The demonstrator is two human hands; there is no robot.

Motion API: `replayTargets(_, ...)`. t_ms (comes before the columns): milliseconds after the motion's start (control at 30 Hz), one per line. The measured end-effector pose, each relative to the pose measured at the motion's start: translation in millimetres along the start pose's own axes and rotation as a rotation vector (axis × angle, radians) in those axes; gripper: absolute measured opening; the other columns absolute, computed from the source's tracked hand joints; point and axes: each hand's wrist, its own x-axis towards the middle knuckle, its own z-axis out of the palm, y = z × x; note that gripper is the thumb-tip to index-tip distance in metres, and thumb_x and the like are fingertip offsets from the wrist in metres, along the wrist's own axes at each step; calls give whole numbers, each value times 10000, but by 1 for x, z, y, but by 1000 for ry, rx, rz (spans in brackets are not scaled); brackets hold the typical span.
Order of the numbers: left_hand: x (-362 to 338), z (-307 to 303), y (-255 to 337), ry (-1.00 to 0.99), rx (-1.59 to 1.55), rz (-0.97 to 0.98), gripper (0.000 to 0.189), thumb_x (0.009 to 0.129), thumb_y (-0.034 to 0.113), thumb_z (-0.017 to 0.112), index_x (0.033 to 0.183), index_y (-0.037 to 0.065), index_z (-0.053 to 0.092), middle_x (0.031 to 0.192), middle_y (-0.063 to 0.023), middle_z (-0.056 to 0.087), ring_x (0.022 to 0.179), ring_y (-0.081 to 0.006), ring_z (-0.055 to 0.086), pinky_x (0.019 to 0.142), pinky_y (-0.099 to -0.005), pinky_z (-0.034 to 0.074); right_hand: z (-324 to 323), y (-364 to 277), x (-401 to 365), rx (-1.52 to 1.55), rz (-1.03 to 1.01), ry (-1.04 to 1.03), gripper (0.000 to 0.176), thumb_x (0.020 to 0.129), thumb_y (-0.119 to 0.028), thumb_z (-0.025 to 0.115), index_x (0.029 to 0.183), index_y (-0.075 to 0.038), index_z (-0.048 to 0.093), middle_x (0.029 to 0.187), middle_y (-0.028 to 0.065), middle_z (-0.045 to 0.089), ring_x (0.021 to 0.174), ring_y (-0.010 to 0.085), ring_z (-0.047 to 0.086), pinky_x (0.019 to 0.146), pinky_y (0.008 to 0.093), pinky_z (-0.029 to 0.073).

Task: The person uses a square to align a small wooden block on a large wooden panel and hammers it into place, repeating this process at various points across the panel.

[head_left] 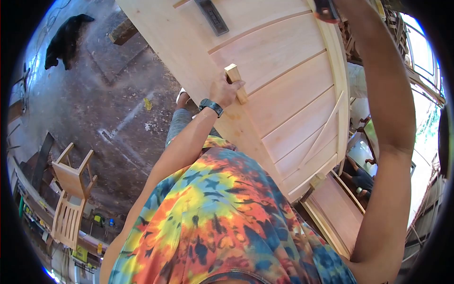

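My left hand (pixel 224 92), with a dark watch on the wrist, is closed around a short pale wooden block (pixel 236 84). The block rests on the wide side rail of a large pale wooden door (pixel 288 80), which has grooved panel boards and a diagonal strip. At the top edge, my right hand (pixel 341 5) is partly cut off by the frame. It grips a dark object (pixel 326 11) with a reddish edge over the door's far side; its kind I cannot tell. A dark, long rectangular piece with a recessed middle (pixel 213 18) lies on the door.
A black dog (pixel 67 41) lies on the stained floor, near a wooden block (pixel 123 31). Left stands a slatted wooden chair (pixel 71 189). Below the door's right end is another framed panel (pixel 333 210). Another person (pixel 362 180) is farther right.
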Motion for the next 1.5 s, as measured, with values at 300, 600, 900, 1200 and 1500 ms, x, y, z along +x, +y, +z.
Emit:
replayTargets(300, 0, 1, -4, -22, 160, 52, 439, 826, 213, 811, 1149, -22, 630, 1009, -179, 743, 900, -270, 724, 805, -373, 558, 48, 17, -66, -645, -143, -618, 180, 847, -118, 694, 998, -21, 702, 933, 212, 715, 928, 397, 699, 820, 478, 557)
replayTargets(600, 8, -11, -14, -77, -197, -203, 335, 886, 251, 773, 1098, 45, 615, 885, -101, 715, 626, -156, 647, 509, -290, 496, 38, 25, -92, -114, -101, -59, 211, 824, -201, 719, 940, -26, 702, 846, 202, 702, 830, 393, 690, 754, 481, 538)
replayTargets(900, 27, -147, 17, -163, 35, -48, 445, 983, 295, 690, 1303, 9, 572, 1110, -60, 666, 945, -101, 625, 759, -254, 520, 205, 35, -402, 678, 934, 73, 177, 793, -142, 725, 837, 5, 637, 577, 67, 579, 508, 188, 601, 474, 370, 464)
replayTargets(1200, 44, -85, 33, -396, 497, 207, 331, 927, 268, 725, 1140, 24, 660, 908, -48, 673, 805, -151, 629, 706, -304, 512, 296, -61, -561, 1290, 1560, 401, 177, 819, -127, 773, 802, -34, 624, 603, 20, 570, 457, 137, 542, 439, 313, 431)
replayTargets(1500, 16, 150, -5, -971, 1021, 727, 575, 842, 72, 565, 1382, -34, 400, 1181, -336, 605, 1041, -496, 604, 930, -544, 503, 309, -92, -554, 1605, 1699, 616, 119, 834, -66, 732, 831, -9, 628, 598, 40, 568, 441, 144, 542, 417, 307, 449)
